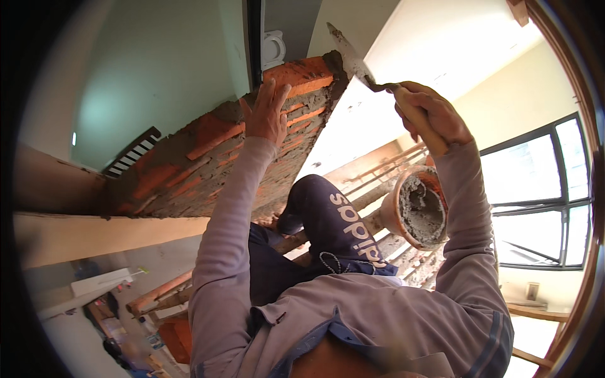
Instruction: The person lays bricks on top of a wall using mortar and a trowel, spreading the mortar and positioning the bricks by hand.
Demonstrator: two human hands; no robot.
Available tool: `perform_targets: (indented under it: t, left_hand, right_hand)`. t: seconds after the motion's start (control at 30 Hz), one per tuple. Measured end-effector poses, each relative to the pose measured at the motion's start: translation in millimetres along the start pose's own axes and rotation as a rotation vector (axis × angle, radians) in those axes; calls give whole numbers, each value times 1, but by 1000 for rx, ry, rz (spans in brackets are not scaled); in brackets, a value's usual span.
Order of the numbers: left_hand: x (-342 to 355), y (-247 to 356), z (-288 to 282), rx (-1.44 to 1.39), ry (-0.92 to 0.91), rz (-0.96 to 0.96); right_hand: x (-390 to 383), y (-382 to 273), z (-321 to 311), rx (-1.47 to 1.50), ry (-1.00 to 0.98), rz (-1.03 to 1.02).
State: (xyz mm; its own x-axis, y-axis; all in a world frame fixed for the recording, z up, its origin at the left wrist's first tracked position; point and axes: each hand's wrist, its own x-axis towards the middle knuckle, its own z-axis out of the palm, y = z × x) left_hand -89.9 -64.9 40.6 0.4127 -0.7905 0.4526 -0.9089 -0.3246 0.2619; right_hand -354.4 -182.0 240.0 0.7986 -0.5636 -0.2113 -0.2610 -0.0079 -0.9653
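My left hand (270, 114) lies with its fingers spread against an orange brick (301, 77) at the top of a brick wall (214, 148). Grey mortar fills the joints and smears the wall's face. In my right hand (435, 116) is a trowel (358, 64), its wooden handle gripped in closed fingers. The trowel's blade points up and to the left, beside the wall's end, where a lump of wet mortar (336, 63) clings to the brick. Some mortar shows on the blade.
A round bucket (392, 211) of grey mortar stands below my right forearm, on or beside wooden slats (372, 200). Black-framed windows (535, 195) are at the right. A white toilet (273, 47) shows beyond the wall. Tools and clutter (107, 315) lie far below at the lower left.
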Motion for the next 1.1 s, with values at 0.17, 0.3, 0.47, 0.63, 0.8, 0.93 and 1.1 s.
perform_targets:
  t: [0.17,0.3,0.47,0.63,0.8,0.93,1.1]
  left_hand:
    - [4,12,-4,125,-65,-20]
    - [5,12,-8,153,-101,-37]
    - [7,6,-1,190,-56,9]
    - [13,1,6,162,-73,21]
    - [40,-38,16,41,-62,101]
    - [49,-27,18,34,49,187]
    - [50,-36,20,45,34,187]
  right_hand:
    - [-3,-8,51,-1368,444,-530]
    - [14,-4,57,-1438,291,-271]
    - [54,22,21,-1334,123,-321]
    - [42,9,33,-1562,237,-346]
    - [57,8,79,-1447,386,-478]
    - [117,61,29,-1464,236,-527]
    - [112,49,53,-1316,367,-674]
